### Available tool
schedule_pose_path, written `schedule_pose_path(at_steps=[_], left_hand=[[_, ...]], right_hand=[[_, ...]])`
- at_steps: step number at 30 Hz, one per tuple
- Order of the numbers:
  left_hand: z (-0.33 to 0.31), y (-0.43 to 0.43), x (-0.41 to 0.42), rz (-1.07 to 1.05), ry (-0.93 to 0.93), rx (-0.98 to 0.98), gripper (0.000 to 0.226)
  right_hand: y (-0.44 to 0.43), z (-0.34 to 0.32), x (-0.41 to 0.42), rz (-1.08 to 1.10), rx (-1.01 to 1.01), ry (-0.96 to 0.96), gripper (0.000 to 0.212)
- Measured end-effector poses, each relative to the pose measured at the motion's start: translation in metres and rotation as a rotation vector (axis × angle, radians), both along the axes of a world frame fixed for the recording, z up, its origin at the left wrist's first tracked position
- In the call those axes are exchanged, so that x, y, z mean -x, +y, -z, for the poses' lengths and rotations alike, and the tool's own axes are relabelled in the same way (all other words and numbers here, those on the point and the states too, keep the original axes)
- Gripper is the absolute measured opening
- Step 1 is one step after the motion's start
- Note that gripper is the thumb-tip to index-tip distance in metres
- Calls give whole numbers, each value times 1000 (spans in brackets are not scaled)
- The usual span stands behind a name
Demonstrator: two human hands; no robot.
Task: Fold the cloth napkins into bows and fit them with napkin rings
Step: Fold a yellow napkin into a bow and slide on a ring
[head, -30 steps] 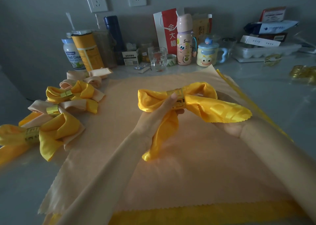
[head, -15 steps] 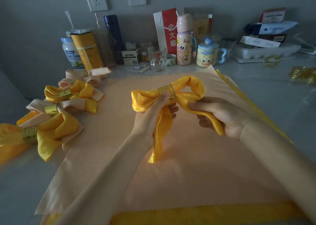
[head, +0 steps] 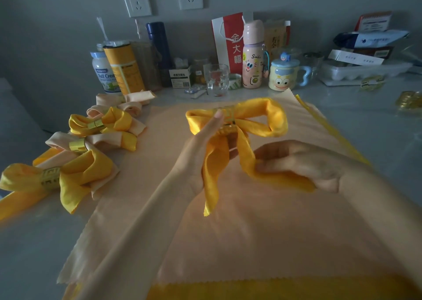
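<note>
Nearest me, a strip of yellow cloth (head: 251,290) shows under the zigzag-cut edge of a peach cloth (head: 262,235). The peach cloth lies spread flat on the grey table (head: 34,254).

Above the peach cloth, at centre, I hold the yellow napkin (head: 267,117), already shaped as a bow. Its gold napkin ring (head: 228,118) sits round the waist, between two puffed loops.

My left hand (head: 201,156) grips the bow at the ring. One finger lies straight up against the ring's front and the others curl round behind. The left tail hangs down past my left palm, ending in a point over the peach cloth.

My right hand (head: 303,162) has its fingers curled and pressed together, pinching the right tail. That tail runs from the ring down into this grasp.

To my left, finished bows (head: 75,176) lie in a row along the peach cloth's edge, yellow and peach. The nearer ones are banded with gold rings.

Farther back, along the wall, stand:
- a yellow canister (head: 123,69)
- a dark blue flask (head: 158,41)
- a clear glass (head: 218,79)
- a red-and-white paper bag (head: 228,41)
- a pink bottle (head: 252,55)
- a lidded cartoon mug (head: 284,73)

At far right a small heap of gold pieces (head: 408,100) lies on the table, too blurred to identify. Two wall sockets (head: 136,0) are mounted above.
</note>
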State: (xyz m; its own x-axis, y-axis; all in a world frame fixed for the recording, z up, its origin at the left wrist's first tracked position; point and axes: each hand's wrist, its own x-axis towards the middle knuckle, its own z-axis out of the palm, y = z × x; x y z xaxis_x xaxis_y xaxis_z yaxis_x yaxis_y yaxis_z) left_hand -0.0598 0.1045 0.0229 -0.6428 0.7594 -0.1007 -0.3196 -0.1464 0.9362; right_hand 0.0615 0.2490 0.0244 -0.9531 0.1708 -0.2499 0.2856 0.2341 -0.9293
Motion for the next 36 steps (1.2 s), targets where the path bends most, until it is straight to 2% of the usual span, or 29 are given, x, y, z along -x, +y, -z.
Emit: schedule_pose_path(at_steps=[2,4,6,9,10,12,14,16,19,23,25,30,36], left_hand=[[-2,1,-5,31,39,45,57],[-2,3,-7,-27,75,93,59],[-2,4,-7,-93,102,130,60],[-4,1,-2,-148,130,128,38],[-4,-1,-1,-141,151,142,32],[-2,0,-4,-99,217,175,16],[-2,3,-12,-42,278,194,8],[0,5,-18,-5,279,207,15],[3,8,-19,7,241,250,29],[6,11,-18,-88,389,224,35],[7,13,-19,-138,437,213,36],[10,13,-15,-176,539,289,64],[8,11,-12,-181,567,408,51]], right_hand=[[3,0,-2,-90,-29,92,46],[7,0,-3,-41,124,225,69],[9,-1,0,4,269,351,79],[9,-2,5,185,313,456,72],[10,-2,6,273,257,464,71],[8,-5,3,322,-122,454,60],[0,-8,1,230,-403,393,56],[-7,-10,1,143,-410,319,53],[-7,-9,2,132,-422,282,43],[-1,-6,2,196,-400,274,26],[1,-8,1,201,-373,272,30],[2,-10,-2,184,-335,294,47],[3,-9,-1,179,-344,282,56]])
